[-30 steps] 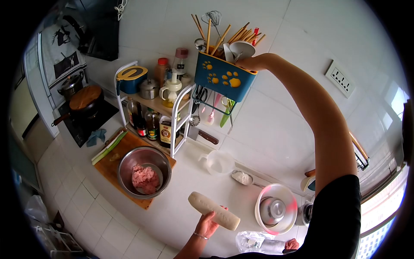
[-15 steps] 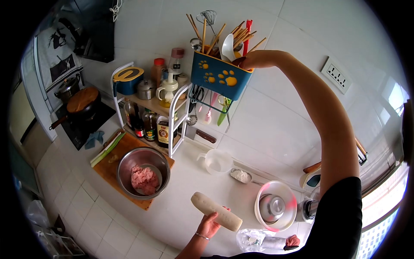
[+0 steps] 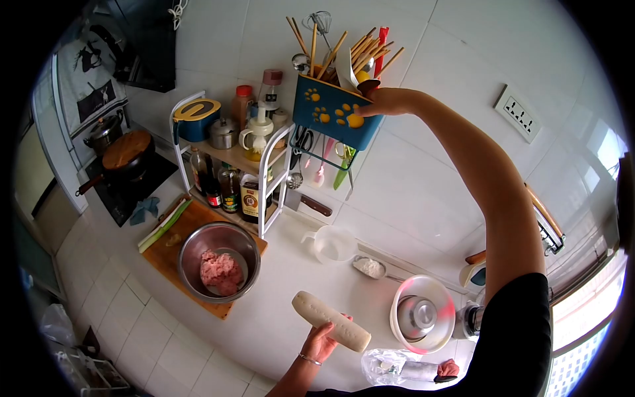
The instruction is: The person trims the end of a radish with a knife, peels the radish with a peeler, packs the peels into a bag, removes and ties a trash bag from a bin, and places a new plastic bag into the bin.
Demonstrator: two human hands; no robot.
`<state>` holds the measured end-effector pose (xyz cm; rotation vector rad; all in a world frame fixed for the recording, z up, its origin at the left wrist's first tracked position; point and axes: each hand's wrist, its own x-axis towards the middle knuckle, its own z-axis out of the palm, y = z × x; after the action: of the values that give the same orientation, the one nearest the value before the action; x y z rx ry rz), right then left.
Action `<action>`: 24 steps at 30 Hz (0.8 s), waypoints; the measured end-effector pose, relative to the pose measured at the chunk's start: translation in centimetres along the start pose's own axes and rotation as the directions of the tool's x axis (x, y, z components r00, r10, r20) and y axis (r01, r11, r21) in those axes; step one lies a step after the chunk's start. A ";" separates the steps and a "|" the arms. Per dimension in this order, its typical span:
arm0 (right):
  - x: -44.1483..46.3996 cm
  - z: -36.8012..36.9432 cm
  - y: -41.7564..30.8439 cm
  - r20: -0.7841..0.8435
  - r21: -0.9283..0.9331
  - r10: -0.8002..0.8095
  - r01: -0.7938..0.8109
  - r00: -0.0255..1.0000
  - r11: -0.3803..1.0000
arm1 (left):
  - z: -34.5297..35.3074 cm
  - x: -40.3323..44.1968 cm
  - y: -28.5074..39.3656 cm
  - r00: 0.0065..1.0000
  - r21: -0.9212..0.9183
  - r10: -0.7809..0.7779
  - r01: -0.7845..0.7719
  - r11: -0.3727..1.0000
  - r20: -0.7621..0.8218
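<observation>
My left hand (image 3: 320,343), with a bracelet at the wrist, is wrapped round a thick pale root-like piece (image 3: 331,321) above the counter. My right hand (image 3: 390,101) reaches up to the right front edge of a blue utensil holder (image 3: 337,112) with yellow paw prints. Its fingers are closed on a dark brown utensil (image 3: 368,86) at the rim; only the rounded end shows. Chopsticks (image 3: 377,53), a whisk (image 3: 317,23) and a white spoon or ladle (image 3: 345,71) stand in the holder.
At left, a steel bowl (image 3: 248,255) of minced meat (image 3: 220,270) sits on a wooden board (image 3: 159,255) beside green onion. A rack (image 3: 264,198) of bottles stands behind. Along the wall are a clear jug (image 3: 334,245), a scoop of flour (image 3: 370,267) and a pink-white basin (image 3: 442,331).
My right hand has shifted slightly down and forward at the holder's edge, with the brown utensil now showing in its fingers. The white spoon has tilted. My left hand stays nearly still.
</observation>
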<state>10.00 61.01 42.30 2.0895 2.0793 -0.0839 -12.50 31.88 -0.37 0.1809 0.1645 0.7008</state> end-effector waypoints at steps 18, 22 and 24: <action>-3.9 -4.3 1.0 -0.049 -0.108 -0.308 0.302 0.950 0.947 | 0.4 -0.3 0.3 0.999 -0.013 0.025 -0.026 1.000 -0.029; -7.3 -5.8 -2.6 -0.147 -0.249 -0.015 -0.022 0.989 0.968 | 0.2 -0.2 0.4 1.000 -0.035 0.014 -0.015 0.999 -0.024; -6.8 -4.1 -4.3 -0.314 -0.384 -0.282 0.151 0.907 0.911 | 0.1 0.0 0.3 1.000 -0.039 0.012 -0.013 0.999 -0.012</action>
<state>5.24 55.02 47.05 1.7469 2.3135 0.6474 -12.66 32.08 -0.24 0.1407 0.1607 0.7168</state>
